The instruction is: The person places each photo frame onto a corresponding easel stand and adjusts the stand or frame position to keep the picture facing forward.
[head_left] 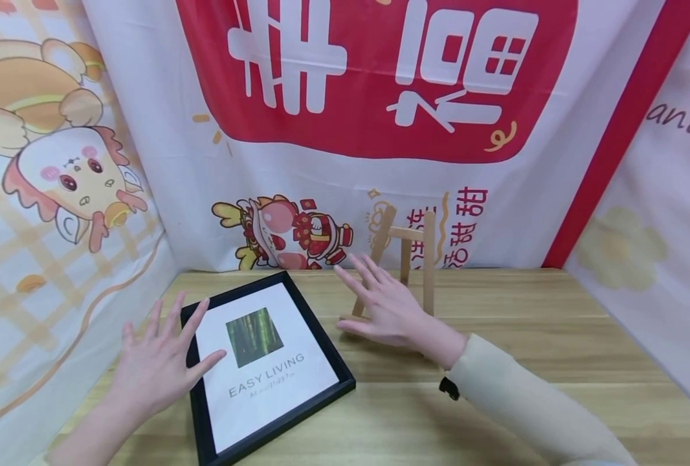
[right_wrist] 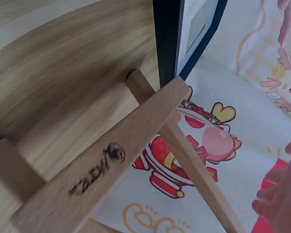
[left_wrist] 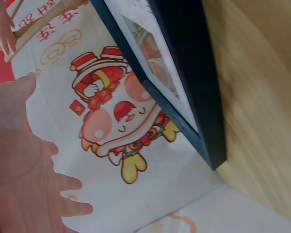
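Observation:
A black picture frame with a white "EASY LIVING" sheet and a small green forest picture lies face up on the wooden table. My left hand hovers at its left edge, fingers spread and holding nothing. Right of the frame stands a small wooden easel. Fingers extended, my right hand is in front of the easel in the head view, partly hiding it; no grip shows. The right wrist view has the easel's lettered crossbar close up, apart from the visible fingers. In the left wrist view, the frame's black border is beside the hand.
The wooden table meets a white and red printed cloth at the back. More printed cloths hang at the left and right. A small black object is at the right sleeve's cuff.

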A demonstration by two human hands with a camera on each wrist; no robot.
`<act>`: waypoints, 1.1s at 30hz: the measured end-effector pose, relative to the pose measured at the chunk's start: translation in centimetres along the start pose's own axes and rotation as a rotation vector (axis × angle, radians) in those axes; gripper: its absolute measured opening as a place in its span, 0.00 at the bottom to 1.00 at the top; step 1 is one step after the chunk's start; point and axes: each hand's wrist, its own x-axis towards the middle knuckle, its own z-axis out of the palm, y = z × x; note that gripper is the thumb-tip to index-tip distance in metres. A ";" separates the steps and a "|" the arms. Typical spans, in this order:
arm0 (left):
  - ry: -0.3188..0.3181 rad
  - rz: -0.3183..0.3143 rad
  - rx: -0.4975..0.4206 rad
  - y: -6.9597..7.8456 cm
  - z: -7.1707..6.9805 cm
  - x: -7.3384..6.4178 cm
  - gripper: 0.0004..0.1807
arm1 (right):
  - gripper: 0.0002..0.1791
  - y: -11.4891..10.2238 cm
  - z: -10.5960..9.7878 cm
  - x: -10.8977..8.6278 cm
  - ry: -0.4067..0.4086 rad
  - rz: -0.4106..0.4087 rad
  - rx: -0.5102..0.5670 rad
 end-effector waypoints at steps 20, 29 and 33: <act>-0.036 -0.055 -0.210 -2.6 3.4 -2.7 0.58 | 0.53 -0.8 5.3 5.8 -0.282 0.045 0.401; -0.121 -0.089 -0.295 -4.2 5.1 -3.6 0.60 | 0.53 -1.2 6.9 8.1 -0.390 0.110 0.341; -0.151 -0.090 -0.382 -4.6 6.0 -4.0 0.62 | 0.51 -1.1 7.7 8.7 -0.424 0.141 0.355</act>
